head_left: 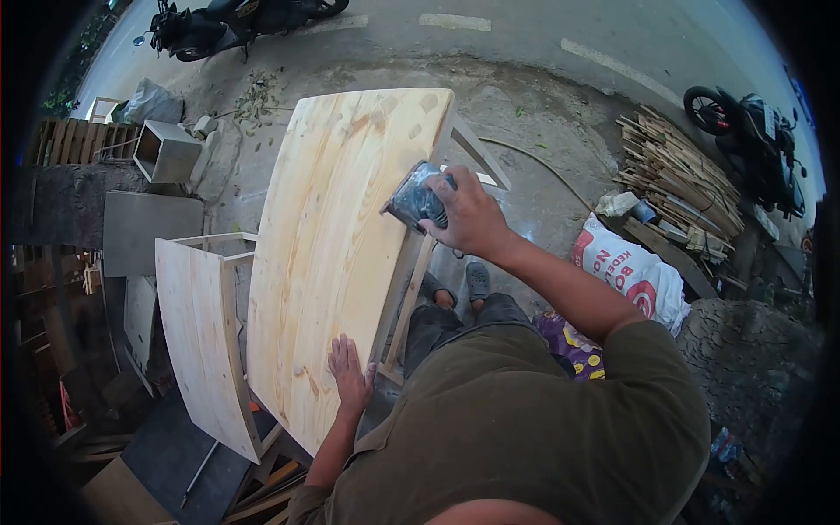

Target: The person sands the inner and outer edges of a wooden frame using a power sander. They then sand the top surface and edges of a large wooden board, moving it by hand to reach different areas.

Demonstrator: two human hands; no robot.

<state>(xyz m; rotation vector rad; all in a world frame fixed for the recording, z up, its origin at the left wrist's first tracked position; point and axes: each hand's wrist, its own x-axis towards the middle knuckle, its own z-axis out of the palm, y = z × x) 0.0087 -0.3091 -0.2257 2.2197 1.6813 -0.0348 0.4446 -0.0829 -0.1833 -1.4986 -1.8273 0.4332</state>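
A long pale wooden tabletop (328,227) with visible grain and knots stands on a wooden frame in front of me. My right hand (468,210) is wrapped round a dusty blue power sander (416,197), which sits tilted at the tabletop's right edge, towards its far end. Flat on the near part of the same top, close to its right edge, lies my left hand (350,372), fingers spread and holding nothing.
A second, paler wooden table (197,337) stands close on the left. To the right lie a white printed sack (630,271) and a pile of wood strips (682,179). Motorcycles (236,26) stand at the far left and right. A hose (547,166) crosses the ground.
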